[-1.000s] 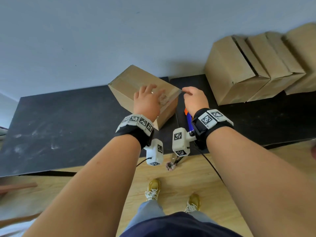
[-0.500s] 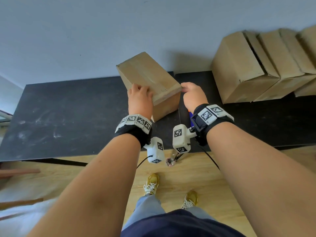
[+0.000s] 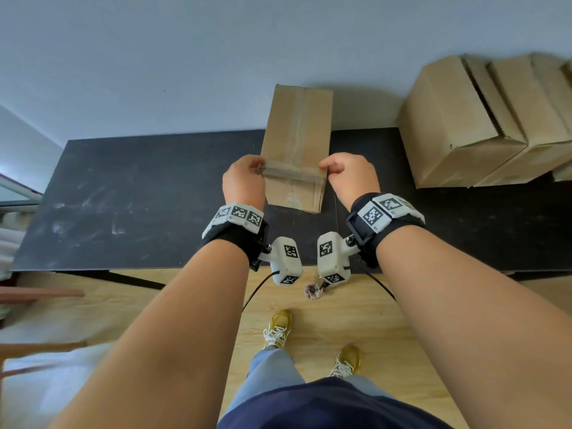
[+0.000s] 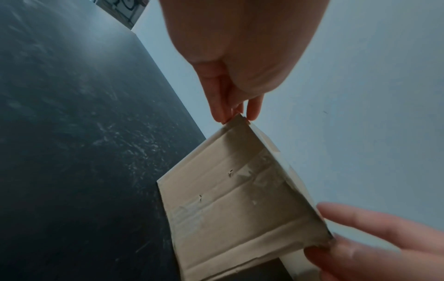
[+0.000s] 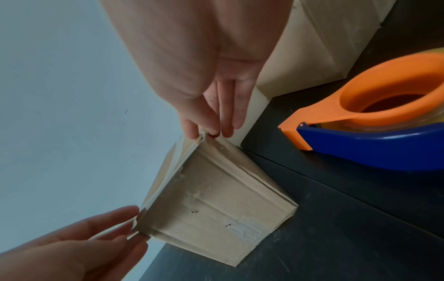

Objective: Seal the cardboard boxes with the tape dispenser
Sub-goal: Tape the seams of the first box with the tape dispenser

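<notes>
cardboard box (image 3: 295, 144) is tilting on the tabletop (image 3: 130, 193), my left hand (image 3: 243, 181) and right hand (image 3: 351, 178) pinching its near corners; it's seemingly balancing on one edge, so loosening either pinch risks toppling it.

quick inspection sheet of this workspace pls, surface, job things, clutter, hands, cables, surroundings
surface: black table, scuffed with pale marks, set against the wall.
job's things: cardboard box stands on end, tilted, clear tape along its top seam and near edge; tape dispenser, orange and blue, lies on the table to its right; more cardboard boxes in a row at far right.
clutter: small pinkish scrap on the floor.
hands: left hand and right hand each pinch a near top corner of the box.
cables: thin black leads hang from both wrist cameras.
surroundings: pale wall, wooden floor, the person's yellow shoes.
</notes>
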{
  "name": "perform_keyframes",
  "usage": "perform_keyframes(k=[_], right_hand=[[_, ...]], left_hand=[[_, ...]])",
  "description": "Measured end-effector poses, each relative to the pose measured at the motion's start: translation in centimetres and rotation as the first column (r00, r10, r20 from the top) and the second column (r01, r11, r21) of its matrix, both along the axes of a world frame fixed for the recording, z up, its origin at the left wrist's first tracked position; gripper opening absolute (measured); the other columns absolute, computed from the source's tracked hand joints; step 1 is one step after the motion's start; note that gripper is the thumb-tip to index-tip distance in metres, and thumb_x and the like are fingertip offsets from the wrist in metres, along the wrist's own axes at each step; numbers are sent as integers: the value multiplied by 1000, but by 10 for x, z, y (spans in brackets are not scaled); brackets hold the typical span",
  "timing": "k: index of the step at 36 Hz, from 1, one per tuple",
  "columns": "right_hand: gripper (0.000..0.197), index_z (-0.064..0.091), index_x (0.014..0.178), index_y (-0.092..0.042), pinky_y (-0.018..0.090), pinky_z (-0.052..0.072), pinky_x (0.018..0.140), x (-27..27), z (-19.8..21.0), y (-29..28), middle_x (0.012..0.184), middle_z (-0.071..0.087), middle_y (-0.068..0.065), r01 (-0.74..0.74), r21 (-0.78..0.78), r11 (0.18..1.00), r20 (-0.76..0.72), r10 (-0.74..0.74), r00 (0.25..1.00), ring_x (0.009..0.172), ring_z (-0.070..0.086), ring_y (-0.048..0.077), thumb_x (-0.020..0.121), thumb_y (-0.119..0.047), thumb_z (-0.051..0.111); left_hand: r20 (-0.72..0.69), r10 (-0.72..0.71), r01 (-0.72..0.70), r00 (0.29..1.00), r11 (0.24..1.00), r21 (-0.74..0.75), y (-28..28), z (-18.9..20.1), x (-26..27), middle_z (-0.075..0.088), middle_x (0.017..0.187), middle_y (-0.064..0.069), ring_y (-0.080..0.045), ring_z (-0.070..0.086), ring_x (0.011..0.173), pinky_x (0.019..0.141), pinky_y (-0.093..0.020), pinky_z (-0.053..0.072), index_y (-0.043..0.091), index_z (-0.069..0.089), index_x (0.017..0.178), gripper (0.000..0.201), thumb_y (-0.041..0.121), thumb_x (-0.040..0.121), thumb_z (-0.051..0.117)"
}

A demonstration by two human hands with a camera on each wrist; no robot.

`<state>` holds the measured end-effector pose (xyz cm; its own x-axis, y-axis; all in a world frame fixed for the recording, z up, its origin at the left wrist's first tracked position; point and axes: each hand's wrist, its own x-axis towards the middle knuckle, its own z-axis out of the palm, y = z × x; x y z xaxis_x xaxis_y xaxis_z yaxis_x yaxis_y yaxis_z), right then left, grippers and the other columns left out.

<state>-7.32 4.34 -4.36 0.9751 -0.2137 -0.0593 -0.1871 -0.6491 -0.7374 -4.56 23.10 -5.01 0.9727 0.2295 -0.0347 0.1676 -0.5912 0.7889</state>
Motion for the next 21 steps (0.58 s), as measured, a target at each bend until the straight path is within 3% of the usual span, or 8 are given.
perform_keyframes(k=[4,11,16,21], right_hand=[[39,73,116,-20,19,44,89,0,-4,-1,115,71,1,-50,-77,996,17,51,999,106,64,18,91,2,54],[29,71,116,-16,32,50,93,-2,-7,-2,116,71,4,-86,-161,983,45,95,994,106,65,23,92,-4,59],[27,71,113,-15,37,51,90,-1,-7,0,111,71,5,-98,-192,976,53,110,993,102,65,24,91,-3,59],[25,72,107,-13,33,52,85,1,-6,1,107,72,4,-98,-185,978,69,113,991,98,65,23,89,-1,60]], left_hand=[[-17,29,-30,999,997,-68,7,-3,3,71,97,4,-12,65,89,79,-21,49,20,73,103,47,-5,83,39],[-19,-7,6,1000,996,-88,13,-4,9,69,82,10,-9,65,79,75,-24,54,25,74,88,36,-2,82,51],[-11,-43,43,999,999,-24,15,-4,8,69,87,9,-8,63,82,72,-18,48,25,73,93,35,0,84,52],[-16,-58,58,998,998,-20,17,-5,7,68,88,8,-9,63,85,75,-20,48,26,71,95,27,5,83,60]])
